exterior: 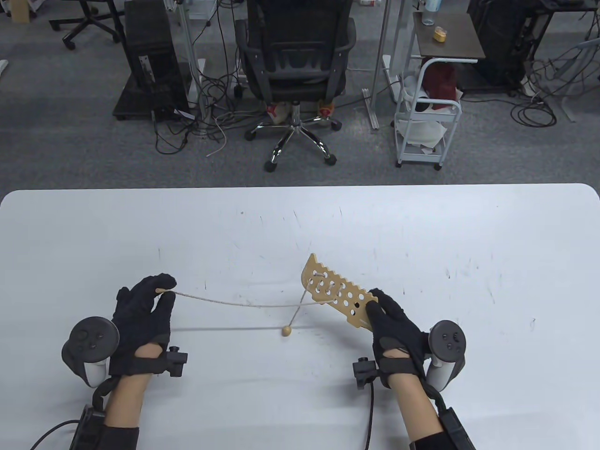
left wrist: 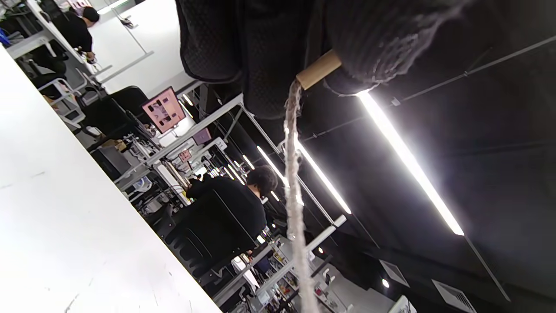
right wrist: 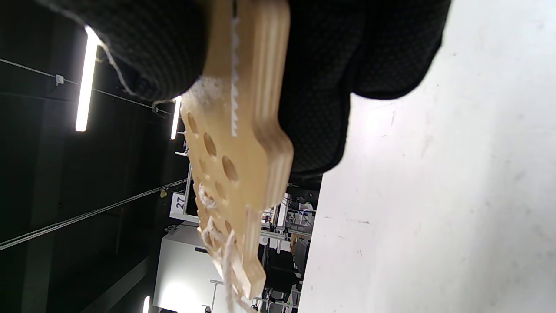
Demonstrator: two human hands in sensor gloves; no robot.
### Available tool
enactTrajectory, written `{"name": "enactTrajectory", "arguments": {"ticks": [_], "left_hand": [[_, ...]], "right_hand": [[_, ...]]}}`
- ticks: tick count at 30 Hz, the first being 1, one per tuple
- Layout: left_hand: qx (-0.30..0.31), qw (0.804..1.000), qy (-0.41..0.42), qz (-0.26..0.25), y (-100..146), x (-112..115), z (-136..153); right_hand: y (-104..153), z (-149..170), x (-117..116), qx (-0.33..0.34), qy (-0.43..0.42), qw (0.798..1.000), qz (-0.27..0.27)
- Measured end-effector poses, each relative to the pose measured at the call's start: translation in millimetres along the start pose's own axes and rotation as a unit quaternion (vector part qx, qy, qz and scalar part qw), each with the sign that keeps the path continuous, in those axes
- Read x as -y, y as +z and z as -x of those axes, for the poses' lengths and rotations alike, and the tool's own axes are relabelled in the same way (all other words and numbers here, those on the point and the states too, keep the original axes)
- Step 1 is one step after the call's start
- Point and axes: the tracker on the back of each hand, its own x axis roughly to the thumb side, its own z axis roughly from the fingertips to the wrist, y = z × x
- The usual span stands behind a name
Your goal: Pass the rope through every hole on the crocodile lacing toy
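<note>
- Left hand (exterior: pixel 143 311): your fingertips pinch the wooden needle tip (left wrist: pixel 318 69) of the rope (exterior: pixel 234 303), held out to the left of the toy and lifted off the table (exterior: pixel 422 225).
- Right hand (exterior: pixel 396 328): your fingers and thumb clamp the near end of the crocodile lacing toy (exterior: pixel 335 290), which slopes up and away to the left, clear of the table.
- Rope, position: it runs from your left fingertips in a shallow sag to the toy's far end, where it already passes through a few holes. A second strand drops from that end to a wooden bead (exterior: pixel 286 331) resting on the table between your hands.
- Toy, position relative to hands: touching your right hand at its near end; well apart from your left hand, joined only by the rope.
- Holes: the ones nearer your right hand look unthreaded, so much of the task seems left.
- Risk, over-pull: drawing the rope further left could tug the bead up against the board or twist the toy in your grip, since you hold it only at one end.
- Risk, covered holes: your right fingers may hide the nearest holes; you would likely need to re-grip.
- Risk, skipped hole: holes sit close together, so the needle could enter out of order.
- Risk, slack: the sagging span could loop around the jagged edge.
</note>
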Motion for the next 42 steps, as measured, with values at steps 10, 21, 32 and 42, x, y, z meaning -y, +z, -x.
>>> {"name": "enactTrajectory", "arguments": {"ticks": [10,21,32,42], "left_hand": [[0.06,0.996,-0.043,0.058,5.6,24.6,-21.1],[0.115,0.987,-0.048,0.104,13.5,43.4,-39.4],[0.165,0.969,-0.035,0.18,26.0,70.5,-59.8],[0.194,0.953,-0.037,0.229,38.7,89.0,-77.5]], "right_hand": [[8.0,-7.3,-13.3,0.023,0.009,0.999,-0.034],[15.0,-10.9,-27.9,0.039,0.029,0.997,-0.067],[21.8,-15.8,-40.3,0.067,0.069,0.991,-0.097],[28.3,-20.0,-49.0,0.078,0.095,0.986,-0.11]]}}
